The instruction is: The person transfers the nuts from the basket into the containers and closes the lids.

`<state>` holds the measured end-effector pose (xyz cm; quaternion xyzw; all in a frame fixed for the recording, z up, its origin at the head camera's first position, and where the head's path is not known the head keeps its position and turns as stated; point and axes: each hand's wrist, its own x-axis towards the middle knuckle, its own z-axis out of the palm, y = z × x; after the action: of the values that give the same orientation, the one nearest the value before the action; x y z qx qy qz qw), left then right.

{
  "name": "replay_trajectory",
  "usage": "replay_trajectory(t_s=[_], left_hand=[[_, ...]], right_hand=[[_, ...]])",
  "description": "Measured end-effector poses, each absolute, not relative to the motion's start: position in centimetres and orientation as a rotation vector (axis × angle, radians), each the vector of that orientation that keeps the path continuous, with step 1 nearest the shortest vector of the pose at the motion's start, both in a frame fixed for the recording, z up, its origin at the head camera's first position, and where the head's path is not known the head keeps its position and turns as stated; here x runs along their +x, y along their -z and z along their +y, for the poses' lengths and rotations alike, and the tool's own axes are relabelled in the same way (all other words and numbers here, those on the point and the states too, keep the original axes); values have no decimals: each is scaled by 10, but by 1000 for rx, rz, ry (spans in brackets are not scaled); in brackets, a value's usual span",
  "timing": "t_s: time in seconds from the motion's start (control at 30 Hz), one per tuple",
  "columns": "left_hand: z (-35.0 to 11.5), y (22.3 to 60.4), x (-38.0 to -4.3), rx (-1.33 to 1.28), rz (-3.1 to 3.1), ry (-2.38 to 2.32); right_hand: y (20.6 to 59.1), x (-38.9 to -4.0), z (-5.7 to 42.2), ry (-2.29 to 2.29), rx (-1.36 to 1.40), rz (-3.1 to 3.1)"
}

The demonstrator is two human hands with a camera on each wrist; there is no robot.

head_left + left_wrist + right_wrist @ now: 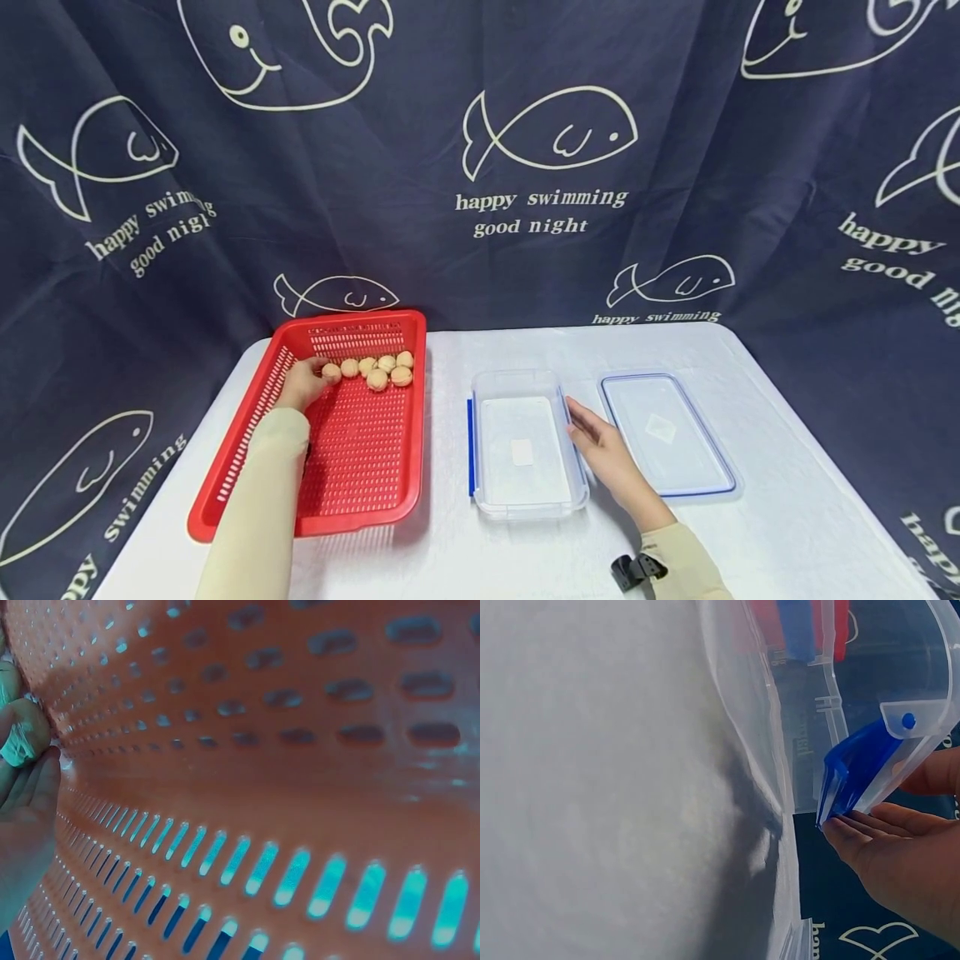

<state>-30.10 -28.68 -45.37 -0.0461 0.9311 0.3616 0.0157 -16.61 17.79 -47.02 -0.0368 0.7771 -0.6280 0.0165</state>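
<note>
In the head view my left hand [302, 385] reaches into the red basket [358, 450] and pinches a walnut [331, 373] at the left end of a group. The left wrist view shows the thumb and fingers about that walnut [28, 731]. More walnuts [377, 380] lie beside it toward the basket's far right corner. My right hand [606, 450] touches the right side of a clear plastic container [525, 500]. Seen from the right wrist, its fairly straight fingers rest against a blue latch [859, 769], with the thumb by the container wall.
A clear lid [667, 454] with a blue seal lies right of the container. Another blue latch [472, 448] hangs on the container's left side. Everything stands on a white-covered table [450, 558], with a dark fish-print curtain [525, 283] behind.
</note>
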Motion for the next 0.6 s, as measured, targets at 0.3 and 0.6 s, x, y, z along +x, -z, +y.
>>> replay_trajectory(t_s=[0.3, 0.6], left_hand=[[-288, 452, -303, -128, 2946, -1102], [-286, 449, -302, -184, 2992, -1120]], right_hand=[[469, -165, 178, 1964, -122, 2418], [470, -164, 178, 1967, -137, 2422]])
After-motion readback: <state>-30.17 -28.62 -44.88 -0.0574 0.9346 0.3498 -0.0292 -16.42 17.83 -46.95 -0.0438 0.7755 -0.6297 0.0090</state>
